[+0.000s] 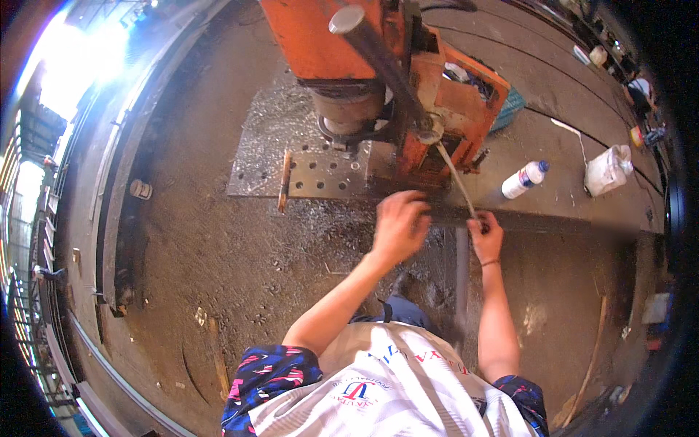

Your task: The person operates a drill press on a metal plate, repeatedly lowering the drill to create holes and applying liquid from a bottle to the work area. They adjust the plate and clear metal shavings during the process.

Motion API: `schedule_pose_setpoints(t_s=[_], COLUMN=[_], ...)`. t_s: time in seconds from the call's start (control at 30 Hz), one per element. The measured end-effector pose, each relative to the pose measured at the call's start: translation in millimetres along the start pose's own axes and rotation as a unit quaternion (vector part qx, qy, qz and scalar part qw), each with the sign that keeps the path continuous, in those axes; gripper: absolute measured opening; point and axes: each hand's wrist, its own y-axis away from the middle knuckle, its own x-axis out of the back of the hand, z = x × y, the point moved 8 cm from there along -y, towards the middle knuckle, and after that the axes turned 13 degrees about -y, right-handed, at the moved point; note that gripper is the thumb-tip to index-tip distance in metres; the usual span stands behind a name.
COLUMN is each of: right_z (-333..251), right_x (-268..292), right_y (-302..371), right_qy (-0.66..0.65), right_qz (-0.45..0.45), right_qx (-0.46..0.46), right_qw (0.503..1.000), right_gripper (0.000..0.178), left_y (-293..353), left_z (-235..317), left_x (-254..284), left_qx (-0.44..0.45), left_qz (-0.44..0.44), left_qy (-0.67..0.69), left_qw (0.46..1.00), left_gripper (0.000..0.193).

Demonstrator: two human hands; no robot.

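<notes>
An orange drilling machine (320,44) stands over a steel plate (262,138) with several round holes and scattered metal shavings. From the hub on its right side a thin metal lever (457,178) slants down toward me. My right hand (486,237) is closed around the lever's lower end, at its dark tip. My left hand (400,227) hovers near the plate's front edge, left of the lever. Motion smears its fingers, and nothing can be made out in them. A second, thicker dark bar (382,65) with a round metal end sticks up from the machine.
A white bottle with a blue cap (524,180) and a whitish plastic jug (609,171) stand to the right. A rusty strip (285,178) lies on the plate. Further left is a small white tub (141,189). A long steel beam (539,220) runs right in front of the machine.
</notes>
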Motion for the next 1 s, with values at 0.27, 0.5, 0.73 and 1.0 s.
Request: schedule_pose_setpoints(t_s=[0.27,0.5,0.73,1.0], right_z=[-63.3,-172.9,-30.9,12.4], right_x=[185.1,175.2,68.9,-4.8], right_y=[-19.8,-103.2,-233.6,-259.0], right_qy=[-0.092,-0.585,-0.651,-0.601], right_qz=[0.272,-0.054,-0.030,-0.036], right_qx=[0.091,0.184,-0.088,-0.180], right_qw=[0.954,0.788,0.753,0.778], right_gripper=[0.032,0.051,0.052,0.049], left_y=[-118.4,-160.7,-181.9,-181.3], left_z=[204.6,228.7,226.6,225.3], left_x=[-25.4,-12.3,32.4,33.1], left_qx=[-0.275,-0.243,-0.206,-0.204], left_qz=[-0.035,0.000,0.114,0.137], left_qy=[0.085,0.068,0.085,0.083], left_qw=[0.957,0.968,0.968,0.966], left_gripper=[0.067,0.071,0.068,0.072])
